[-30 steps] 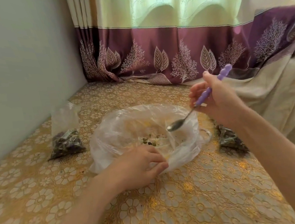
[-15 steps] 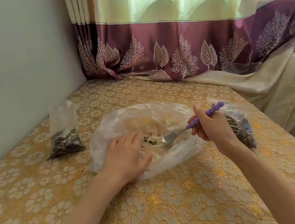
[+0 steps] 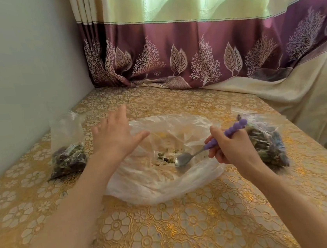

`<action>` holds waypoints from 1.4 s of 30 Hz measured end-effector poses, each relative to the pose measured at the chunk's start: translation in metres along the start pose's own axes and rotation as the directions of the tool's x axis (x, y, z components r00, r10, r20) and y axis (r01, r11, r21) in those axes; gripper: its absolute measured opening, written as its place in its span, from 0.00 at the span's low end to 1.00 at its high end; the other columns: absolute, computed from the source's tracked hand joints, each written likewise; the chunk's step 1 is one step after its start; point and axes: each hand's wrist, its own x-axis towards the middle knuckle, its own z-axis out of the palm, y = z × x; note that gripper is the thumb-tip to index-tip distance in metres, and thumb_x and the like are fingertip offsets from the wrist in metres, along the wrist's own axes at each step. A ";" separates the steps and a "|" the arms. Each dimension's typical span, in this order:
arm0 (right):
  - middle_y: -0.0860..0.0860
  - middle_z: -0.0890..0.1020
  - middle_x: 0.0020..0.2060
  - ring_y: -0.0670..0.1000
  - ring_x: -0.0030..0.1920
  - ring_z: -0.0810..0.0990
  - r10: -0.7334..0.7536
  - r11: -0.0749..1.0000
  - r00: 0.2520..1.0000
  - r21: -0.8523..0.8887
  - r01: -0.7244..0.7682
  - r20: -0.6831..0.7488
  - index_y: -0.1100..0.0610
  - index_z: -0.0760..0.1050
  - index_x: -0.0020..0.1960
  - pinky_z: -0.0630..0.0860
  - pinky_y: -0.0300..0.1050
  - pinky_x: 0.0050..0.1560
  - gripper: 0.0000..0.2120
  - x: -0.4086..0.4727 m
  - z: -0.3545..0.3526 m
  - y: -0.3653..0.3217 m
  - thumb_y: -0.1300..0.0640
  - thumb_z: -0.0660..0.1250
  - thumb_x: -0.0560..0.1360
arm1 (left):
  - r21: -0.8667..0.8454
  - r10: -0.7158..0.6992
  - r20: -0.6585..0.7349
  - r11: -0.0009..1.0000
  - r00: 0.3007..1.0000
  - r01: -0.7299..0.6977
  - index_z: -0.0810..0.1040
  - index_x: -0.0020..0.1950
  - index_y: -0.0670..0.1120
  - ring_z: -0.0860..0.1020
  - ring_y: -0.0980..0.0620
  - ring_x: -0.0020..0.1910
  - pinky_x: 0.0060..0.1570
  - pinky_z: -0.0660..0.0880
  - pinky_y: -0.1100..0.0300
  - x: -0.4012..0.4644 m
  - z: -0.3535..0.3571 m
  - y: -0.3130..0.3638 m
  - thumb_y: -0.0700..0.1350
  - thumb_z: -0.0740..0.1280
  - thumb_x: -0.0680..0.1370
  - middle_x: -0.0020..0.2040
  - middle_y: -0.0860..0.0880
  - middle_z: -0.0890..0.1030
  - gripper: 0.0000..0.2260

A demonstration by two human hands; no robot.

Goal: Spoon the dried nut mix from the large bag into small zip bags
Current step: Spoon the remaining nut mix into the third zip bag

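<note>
Scooping step: my right hand (image 3: 232,148) grips the purple-handled metal spoon (image 3: 202,150), bowl beside the last nut scraps (image 3: 165,159) in the large clear plastic bag (image 3: 164,176); left hand (image 3: 115,137) hovers spread, holding nothing. Next, scrape under them.

Large bag (image 3: 165,186): thin clear plastic, crinkled, glossy. Spoon (image 3: 185,159): shiny metal bowl w/ matt purple bumpy plastic handle. Desk cover (image 3: 171,235): embossed glossy gold floral. Curtain (image 3: 190,45): satiny cloth.
</note>
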 end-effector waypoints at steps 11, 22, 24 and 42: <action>0.56 0.78 0.21 0.49 0.19 0.74 0.134 0.978 0.991 0.163 -0.130 -0.008 0.64 0.76 0.32 0.67 0.36 0.17 0.17 -0.012 0.019 0.004 0.62 0.58 0.77 | -0.173 0.192 -0.327 0.950 0.925 -0.258 0.78 0.60 0.47 0.79 0.43 0.50 0.44 0.76 0.51 0.008 -0.016 0.013 0.39 0.61 0.77 0.52 0.45 0.82 0.13; 0.58 0.81 0.26 0.51 0.22 0.78 0.186 0.945 0.978 0.256 -0.205 0.099 0.66 0.78 0.38 0.74 0.38 0.23 0.15 -0.021 0.031 0.005 0.58 0.63 0.78 | -0.211 0.240 -0.366 0.919 0.899 -0.332 0.80 0.56 0.49 0.78 0.46 0.51 0.46 0.75 0.52 -0.009 -0.036 0.035 0.39 0.61 0.77 0.53 0.49 0.82 0.12; 0.59 0.82 0.28 0.51 0.24 0.79 0.206 0.928 0.968 0.285 -0.239 0.142 0.65 0.78 0.39 0.75 0.38 0.24 0.14 -0.021 0.033 0.003 0.57 0.64 0.78 | -0.229 0.243 -0.374 0.911 0.895 -0.343 0.80 0.56 0.49 0.78 0.47 0.51 0.45 0.73 0.54 -0.011 -0.037 0.036 0.40 0.62 0.77 0.53 0.49 0.82 0.12; 0.58 0.84 0.32 0.49 0.29 0.83 0.271 0.745 0.955 0.601 -0.290 0.124 0.67 0.79 0.43 0.77 0.35 0.26 0.14 -0.016 0.030 0.004 0.54 0.65 0.77 | -0.343 0.212 -0.379 0.872 0.901 -0.349 0.81 0.54 0.46 0.78 0.49 0.46 0.48 0.75 0.53 -0.022 -0.038 0.032 0.38 0.64 0.77 0.52 0.49 0.82 0.10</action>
